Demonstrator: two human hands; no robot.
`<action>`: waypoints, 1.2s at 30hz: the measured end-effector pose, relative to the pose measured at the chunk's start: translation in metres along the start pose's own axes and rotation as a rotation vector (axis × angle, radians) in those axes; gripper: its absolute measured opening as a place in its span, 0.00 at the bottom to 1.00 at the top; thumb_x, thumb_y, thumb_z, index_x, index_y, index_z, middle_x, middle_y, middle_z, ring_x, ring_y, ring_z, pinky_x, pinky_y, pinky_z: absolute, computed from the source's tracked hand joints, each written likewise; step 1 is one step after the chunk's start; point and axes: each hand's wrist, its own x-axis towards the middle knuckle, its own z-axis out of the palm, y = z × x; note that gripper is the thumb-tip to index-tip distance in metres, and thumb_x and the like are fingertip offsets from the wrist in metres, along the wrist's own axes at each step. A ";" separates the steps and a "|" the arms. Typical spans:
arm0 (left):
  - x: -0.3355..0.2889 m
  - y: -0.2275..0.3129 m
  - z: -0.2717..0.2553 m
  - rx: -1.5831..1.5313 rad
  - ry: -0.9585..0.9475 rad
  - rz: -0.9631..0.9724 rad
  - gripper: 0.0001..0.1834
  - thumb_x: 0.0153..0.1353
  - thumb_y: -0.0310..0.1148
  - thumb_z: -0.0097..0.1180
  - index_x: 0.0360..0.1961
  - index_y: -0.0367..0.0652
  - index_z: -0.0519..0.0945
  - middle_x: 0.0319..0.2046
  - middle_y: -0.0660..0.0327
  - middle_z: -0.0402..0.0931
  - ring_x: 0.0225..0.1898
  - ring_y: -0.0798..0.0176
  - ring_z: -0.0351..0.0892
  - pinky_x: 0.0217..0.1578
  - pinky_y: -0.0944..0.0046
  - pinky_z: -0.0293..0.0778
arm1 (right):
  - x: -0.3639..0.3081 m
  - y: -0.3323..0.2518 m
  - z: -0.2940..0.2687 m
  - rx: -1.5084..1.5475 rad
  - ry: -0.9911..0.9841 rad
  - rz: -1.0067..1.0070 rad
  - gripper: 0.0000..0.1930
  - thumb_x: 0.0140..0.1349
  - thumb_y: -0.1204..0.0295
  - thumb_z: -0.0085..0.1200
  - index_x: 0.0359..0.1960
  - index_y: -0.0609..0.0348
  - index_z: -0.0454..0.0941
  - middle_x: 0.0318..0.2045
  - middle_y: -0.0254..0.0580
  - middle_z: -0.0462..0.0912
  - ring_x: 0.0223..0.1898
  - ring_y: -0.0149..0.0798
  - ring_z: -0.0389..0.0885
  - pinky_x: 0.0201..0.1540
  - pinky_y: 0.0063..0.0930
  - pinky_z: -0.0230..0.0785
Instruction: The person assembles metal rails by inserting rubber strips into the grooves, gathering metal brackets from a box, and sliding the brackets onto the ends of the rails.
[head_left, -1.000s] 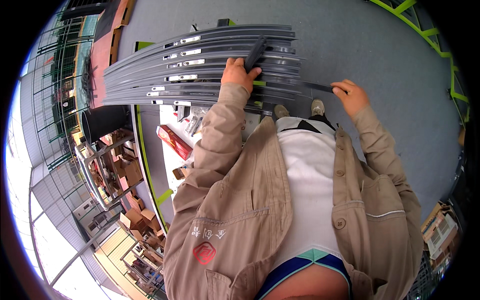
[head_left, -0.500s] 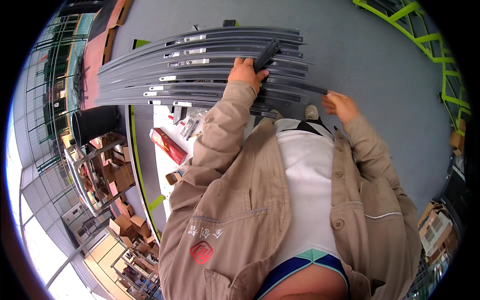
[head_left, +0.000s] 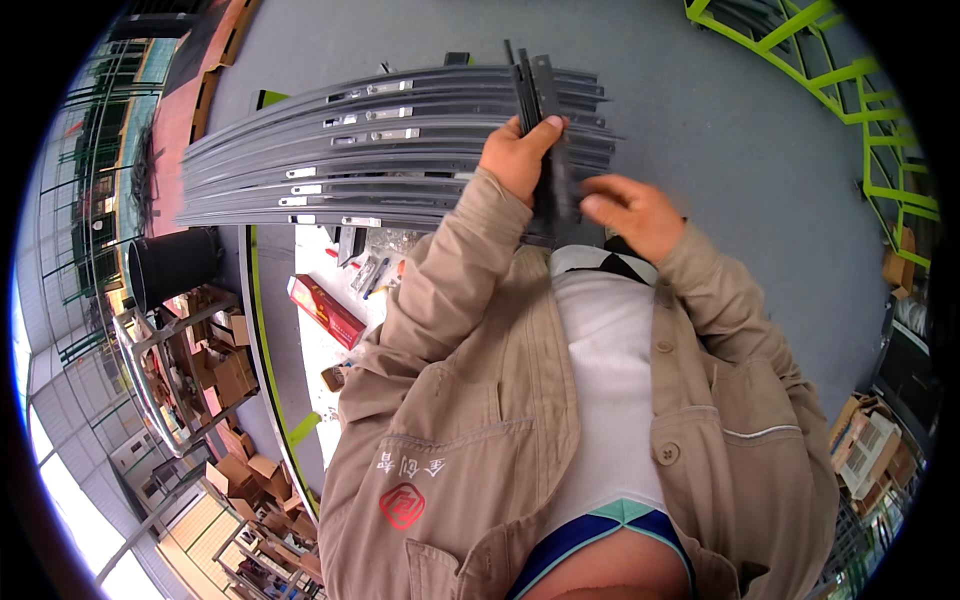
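My left hand (head_left: 520,158) is closed around a small bundle of dark grey strips (head_left: 540,100), held upright over the right part of the bench. The bundle's lower end reaches down toward my waist and is slightly blurred. Just right of that lower end is my right hand (head_left: 645,215), its fingers stretched toward the strips and smeared a little by motion. It looks apart from them, with nothing visible in it. Behind and left of my hands lie several long dark grey profiles (head_left: 300,150) side by side, some bearing small silvery metal fittings (head_left: 395,134).
On the white bench top (head_left: 312,262) left of my arm lie a red box (head_left: 326,310) and small bagged parts (head_left: 370,272). A black bin (head_left: 175,268) and a cart with cartons (head_left: 225,370) stand further left. Bright green frames (head_left: 860,110) stand at far right.
The left hand has turned its bundle more upright. A strip that my right hand held out to the right is now by the bundle, and that hand has come left, letting go.
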 end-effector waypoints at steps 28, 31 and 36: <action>0.031 -0.033 0.002 1.386 0.455 0.298 0.24 0.56 0.42 0.67 0.53 0.47 0.79 0.58 0.59 0.67 0.52 0.51 0.76 0.53 0.57 0.74 | -0.007 0.123 -0.157 0.083 -0.054 0.173 0.16 0.66 0.61 0.55 0.39 0.64 0.82 0.19 0.27 0.72 0.21 0.22 0.67 0.24 0.22 0.60; 0.028 -0.031 0.003 1.368 0.441 0.283 0.24 0.55 0.42 0.68 0.53 0.48 0.78 0.58 0.59 0.66 0.52 0.52 0.76 0.52 0.57 0.75 | -0.009 0.120 -0.154 0.077 -0.038 0.184 0.16 0.65 0.61 0.55 0.39 0.64 0.82 0.19 0.26 0.72 0.21 0.22 0.66 0.23 0.22 0.59; 0.026 -0.026 0.008 1.374 0.441 0.194 0.25 0.55 0.43 0.68 0.54 0.51 0.78 0.59 0.60 0.66 0.52 0.53 0.77 0.51 0.57 0.76 | -0.003 0.124 -0.155 0.160 -0.026 0.296 0.16 0.64 0.61 0.57 0.39 0.63 0.83 0.18 0.28 0.72 0.19 0.22 0.65 0.21 0.21 0.57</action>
